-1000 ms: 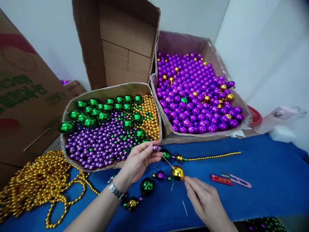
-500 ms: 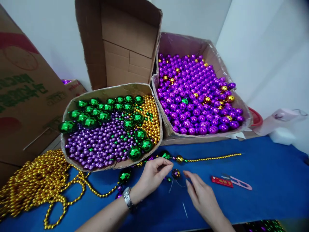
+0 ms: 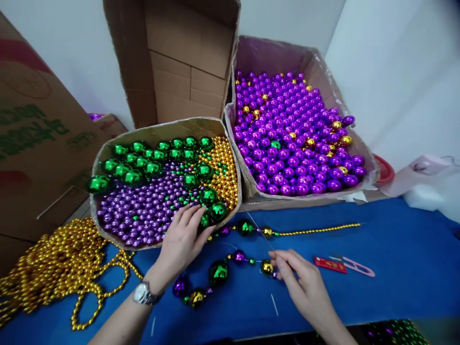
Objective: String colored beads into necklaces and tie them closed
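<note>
My right hand [image 3: 300, 280] pinches a long thin needle [image 3: 259, 231] that points up and to the left. Just below its fingertips lies a gold bead [image 3: 266, 267] with a loop of clear thread beside it. A strand of green, purple and gold beads [image 3: 218, 273] curves across the blue table to the left. My left hand [image 3: 183, 235] is over the front edge of the bead box [image 3: 167, 125], its fingers bent and apart from the thumb. Those fingertips are at a large green bead [image 3: 204, 220], partly hidden; no grip on it shows.
Behind stands a box of purple balls [image 3: 294, 158]. Gold bead chains [image 3: 53, 268] are heaped at left. A second strand ends in a gold chain [image 3: 319, 230]. At right lie a red packet [image 3: 329, 264] and pink-handled snips [image 3: 359, 268] on the blue cloth [image 3: 402, 249].
My left hand has moved left from above the strand to the bead box. My right hand now shows a needle in its pinch, and the strand has come into fuller view.
</note>
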Demonstrator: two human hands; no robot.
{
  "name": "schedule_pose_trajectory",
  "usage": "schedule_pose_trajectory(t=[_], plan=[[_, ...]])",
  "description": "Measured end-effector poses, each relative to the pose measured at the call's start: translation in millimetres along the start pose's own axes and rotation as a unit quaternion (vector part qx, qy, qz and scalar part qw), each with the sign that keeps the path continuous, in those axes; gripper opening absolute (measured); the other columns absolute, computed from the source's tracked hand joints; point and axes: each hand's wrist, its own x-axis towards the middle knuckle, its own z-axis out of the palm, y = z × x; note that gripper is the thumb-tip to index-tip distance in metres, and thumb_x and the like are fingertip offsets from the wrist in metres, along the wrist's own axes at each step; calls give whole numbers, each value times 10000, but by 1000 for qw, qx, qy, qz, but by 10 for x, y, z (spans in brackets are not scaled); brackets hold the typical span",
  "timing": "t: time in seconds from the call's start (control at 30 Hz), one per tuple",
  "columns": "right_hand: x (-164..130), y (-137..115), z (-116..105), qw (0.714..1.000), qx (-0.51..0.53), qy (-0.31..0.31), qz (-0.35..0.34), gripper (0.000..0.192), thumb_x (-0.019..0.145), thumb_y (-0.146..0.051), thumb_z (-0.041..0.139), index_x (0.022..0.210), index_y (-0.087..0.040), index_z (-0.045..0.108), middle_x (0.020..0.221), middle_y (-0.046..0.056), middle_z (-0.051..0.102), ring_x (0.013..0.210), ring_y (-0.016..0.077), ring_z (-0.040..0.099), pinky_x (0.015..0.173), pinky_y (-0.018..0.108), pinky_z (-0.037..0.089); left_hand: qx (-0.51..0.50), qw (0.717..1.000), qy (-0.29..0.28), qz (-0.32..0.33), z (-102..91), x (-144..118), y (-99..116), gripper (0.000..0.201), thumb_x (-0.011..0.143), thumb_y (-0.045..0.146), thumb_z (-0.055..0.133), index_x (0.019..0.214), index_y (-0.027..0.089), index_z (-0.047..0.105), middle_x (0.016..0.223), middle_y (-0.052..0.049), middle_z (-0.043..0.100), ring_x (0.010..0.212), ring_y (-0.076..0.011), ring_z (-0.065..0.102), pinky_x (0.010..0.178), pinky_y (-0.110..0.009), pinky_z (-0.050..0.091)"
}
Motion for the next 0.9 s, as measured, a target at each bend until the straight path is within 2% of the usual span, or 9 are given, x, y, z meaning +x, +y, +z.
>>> schedule_pose_trajectory(t=[0.1, 0.23, 0.33, 0.4, 0.47, 0.53, 0.63, 0.77, 0.9], plan=[[7, -85, 10, 1000, 12, -10, -12, 218, 956, -266, 427, 1052, -254, 622, 836, 10, 593, 721, 127, 596, 644, 224, 451, 83, 996, -35, 12, 130, -82, -207, 527, 828, 392, 574, 1270, 122, 476, 1229, -167, 545, 1204, -338, 423, 1015, -523, 364], [-3, -123, 120, 999, 18, -34, -32, 221, 954, -240, 423, 1081, -251, 603, 844, 11, 585, 682, 121, 583, 626, 223, 444, 81, 996, -38, -2, 205, -107, -249, 454, 836, 363, 561, 1229, 140, 509, 1291, -180, 482, 1208, -342, 425, 990, -509, 396], [-37, -97, 211, 997, 9, -46, -57, 226, 948, -212, 421, 1084, -251, 597, 851, 12, 598, 699, 126, 586, 627, 220, 443, -12, 998, -27, -47, 136, -75, -166, 409, 825, 359, 578, 1194, 188, 532, 1275, -148, 496, 1179, -334, 457, 961, -520, 418], [-58, -85, 254, 996, 3, -50, -76, 237, 942, -196, 424, 1106, -253, 586, 865, 15, 607, 712, 130, 590, 636, 224, 449, -152, 981, -19, -117, 36, -34, -56, 420, 817, 365, 592, 1203, 218, 515, 1223, -114, 532, 1121, -310, 507, 890, -488, 481], [-70, -88, 280, 995, -5, -51, -87, 249, 938, -185, 427, 1125, -258, 575, 869, 15, 611, 724, 134, 597, 645, 228, 454, -344, 916, -21, -205, -75, 17, 82, 439, 830, 365, 579, 1239, 239, 479, 1159, -88, 555, 1054, -275, 552, 813, -435, 530], [-73, -100, 292, 994, -18, -52, -95, 251, 935, -180, 429, 1126, -260, 571, 852, 14, 611, 713, 136, 601, 634, 231, 456, -520, 811, -27, -268, -160, 66, 216, 439, 850, 346, 562, 1266, 253, 455, 1103, -66, 565, 1019, -242, 565, 802, -410, 538], [-72, -111, 294, 992, -36, -52, -107, 255, 936, -174, 422, 1132, -254, 564, 820, 16, 612, 678, 138, 606, 612, 233, 462, -660, 687, -28, -304, -200, 116, 344, 408, 863, 313, 560, 1259, 264, 471, 1110, -56, 562, 1038, -218, 548, 852, -397, 514], [-80, -106, 283, 991, -50, -46, -113, 260, 941, -181, 411, 1144, -252, 557, 835, 30, 628, 687, 146, 622, 611, 229, 486, -713, 621, -24, -326, -169, 133, 386, 352, 899, 333, 502, 1242, 253, 494, 1124, -65, 570, 1029, -205, 549, 843, -368, 513], [-97, -103, 273, 992, -51, -37, -105, 259, 942, -193, 412, 1149, -256, 556, 827, 30, 630, 677, 148, 626, 573, 219, 485, -715, 612, -22, -337, -157, 133, 396, 343, 901, 321, 502, 1240, 267, 496, 1120, -54, 570, 1013, -199, 554, 839, -372, 518]])
